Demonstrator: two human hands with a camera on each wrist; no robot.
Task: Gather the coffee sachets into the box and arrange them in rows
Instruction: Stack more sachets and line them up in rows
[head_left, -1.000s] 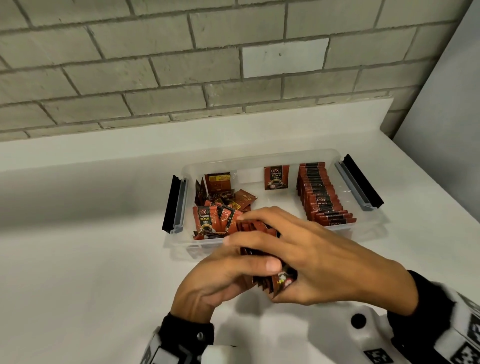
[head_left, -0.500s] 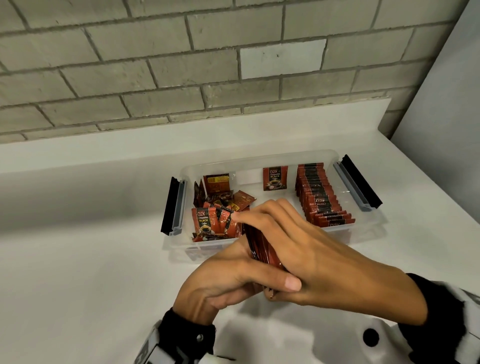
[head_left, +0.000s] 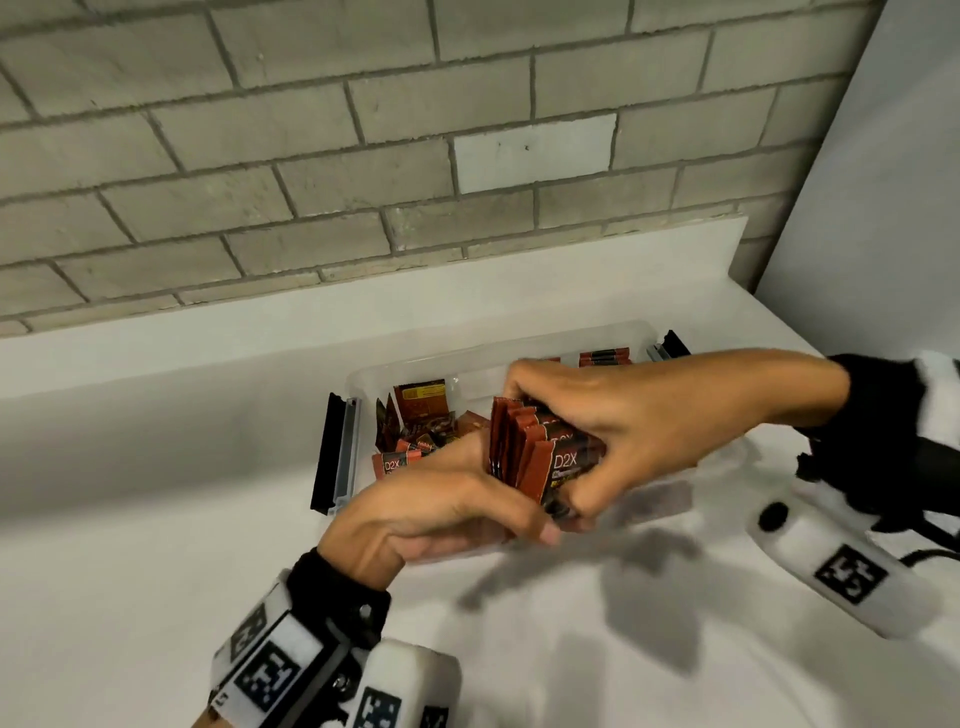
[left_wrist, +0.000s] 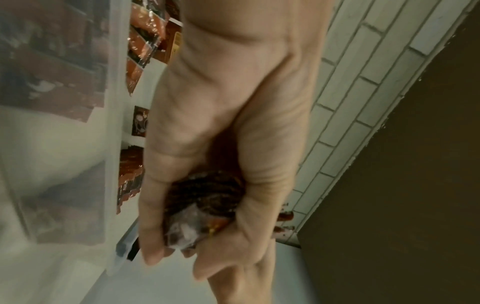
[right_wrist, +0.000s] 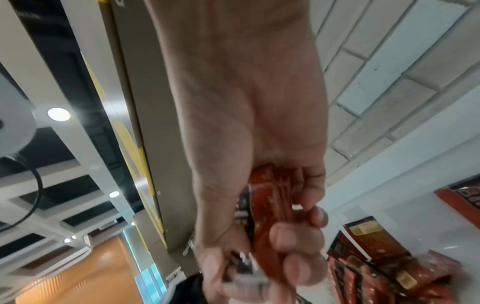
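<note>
We grip 1 bundle of red coffee sachets (head_left: 540, 457) with right hand (head_left: 649, 431) and left hand (head_left: 441, 514), apparently above the clear plastic box (head_left: 363, 379).

Red-and-black sachets (head_left: 545, 457), clear box (head_left: 374, 374) with black latches (head_left: 327, 457), white counter (head_left: 156, 571)

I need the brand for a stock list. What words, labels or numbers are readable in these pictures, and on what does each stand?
"D2X": front sachet of the bundle that both hands hold.
"D2X": loose sachet at the box's left end.
Smaller print under both: too blurred to read.
Yellow label on the upright sachet: too small to read.
Wrist bands: black-and-white square codes, no words.
Wrist views: sachet print too blurred to read.
</note>
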